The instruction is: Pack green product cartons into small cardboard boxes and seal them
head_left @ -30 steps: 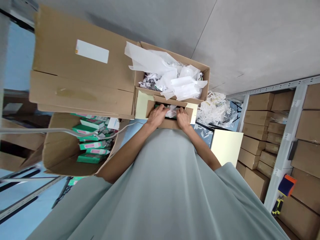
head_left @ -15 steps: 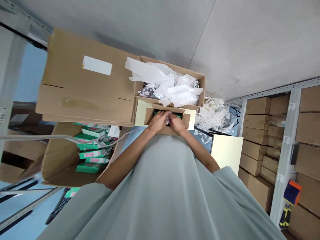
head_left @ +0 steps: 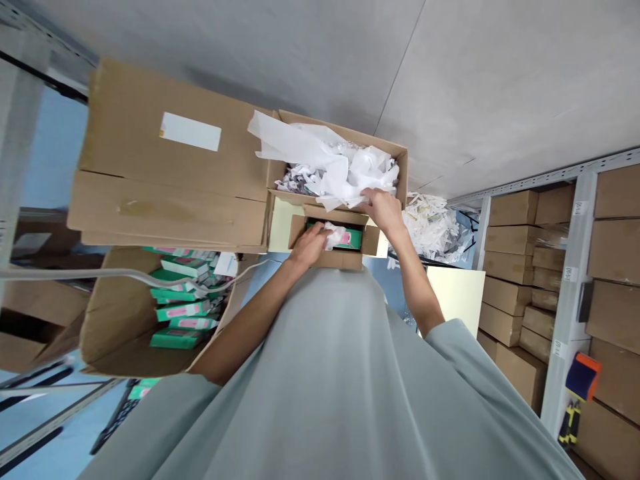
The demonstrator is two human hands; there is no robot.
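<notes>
My left hand [head_left: 311, 245] is closed on a crumpled white paper wad [head_left: 334, 234] inside a small open cardboard box [head_left: 335, 259]. A green and pink packet [head_left: 350, 238] lies in that box. My right hand [head_left: 384, 207] is raised to the rim of a bigger carton [head_left: 403, 175] full of crumpled white paper [head_left: 335, 167]; its fingers curl onto a sheet at the carton's near edge.
A large closed carton [head_left: 165, 173] with a white label sits at left. Below it an open carton [head_left: 130, 333] holds several green and pink packets. Shredded paper [head_left: 435, 227] lies at right, and shelves of brown boxes [head_left: 530, 267] stand beyond it.
My right hand left the small box and rose to the paper-filled carton. My left hand stayed in the small box, now holding a white wad; the green packet is uncovered.
</notes>
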